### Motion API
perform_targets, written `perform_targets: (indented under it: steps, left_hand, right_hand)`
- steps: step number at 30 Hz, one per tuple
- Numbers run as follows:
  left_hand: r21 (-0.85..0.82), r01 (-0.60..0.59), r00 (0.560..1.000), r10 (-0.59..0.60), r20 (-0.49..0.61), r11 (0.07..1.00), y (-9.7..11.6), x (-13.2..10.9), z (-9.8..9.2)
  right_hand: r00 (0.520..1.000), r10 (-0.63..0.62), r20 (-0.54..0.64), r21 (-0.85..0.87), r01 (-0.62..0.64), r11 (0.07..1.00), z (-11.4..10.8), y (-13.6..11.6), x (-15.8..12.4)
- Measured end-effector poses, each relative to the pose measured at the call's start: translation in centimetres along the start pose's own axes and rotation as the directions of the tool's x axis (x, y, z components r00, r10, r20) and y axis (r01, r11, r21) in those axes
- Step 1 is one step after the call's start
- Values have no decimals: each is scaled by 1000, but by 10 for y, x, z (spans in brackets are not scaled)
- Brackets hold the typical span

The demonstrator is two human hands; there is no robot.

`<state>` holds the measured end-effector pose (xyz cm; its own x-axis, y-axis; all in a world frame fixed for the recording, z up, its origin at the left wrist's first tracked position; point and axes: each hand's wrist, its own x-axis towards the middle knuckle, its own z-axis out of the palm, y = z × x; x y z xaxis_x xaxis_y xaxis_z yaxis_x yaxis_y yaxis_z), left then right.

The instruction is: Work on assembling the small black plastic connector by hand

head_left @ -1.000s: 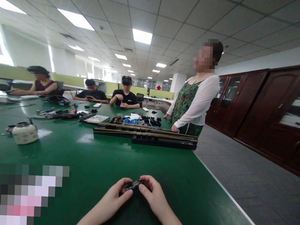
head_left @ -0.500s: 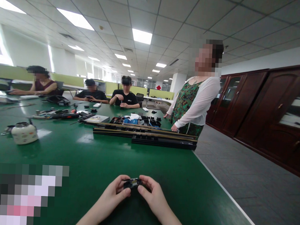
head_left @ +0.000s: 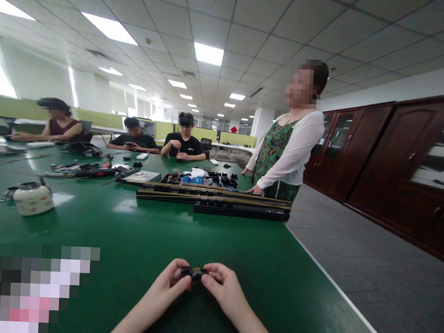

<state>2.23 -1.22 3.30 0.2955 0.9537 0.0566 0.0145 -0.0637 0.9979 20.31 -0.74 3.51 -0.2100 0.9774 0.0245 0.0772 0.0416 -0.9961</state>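
Between my two hands is a small black part [head_left: 194,273] with a yellowish strip on its upper side; its exact kind is too small to make out. My left hand [head_left: 175,280] pinches its left end between thumb and fingers. At the other end, my right hand [head_left: 220,280] grips it the same way, thumb in front and fingers behind. Both hands hold it just above the green table [head_left: 129,260], near the front edge. The fingertips hide the ends of the part.
Long black rails [head_left: 242,211] with thin brass-coloured rods lie ahead across the table. A cream jar [head_left: 33,199] stands at left. Tools [head_left: 93,170] and a grey box [head_left: 142,178] lie farther back. A person [head_left: 289,145] stands at right with hands on the table; others sit beyond.
The small black part has tipped slightly in my fingers and moved a little to the left. Both hands keep their grip on it.
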Motion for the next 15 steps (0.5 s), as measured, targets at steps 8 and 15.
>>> perform_targets:
  steps: [8, 15]
  left_hand:
    - [50, 10, 1000, -10, 6, 999, -1, -1, 0]
    - [13, 8, 999, -9, 41, 1000, -3, 0, -2]
  right_hand:
    - [1000, -12, -19, -11, 12, 1000, 1, 2, 2]
    - [999, -16, -38, -4, 16, 1000, 2, -1, 1]
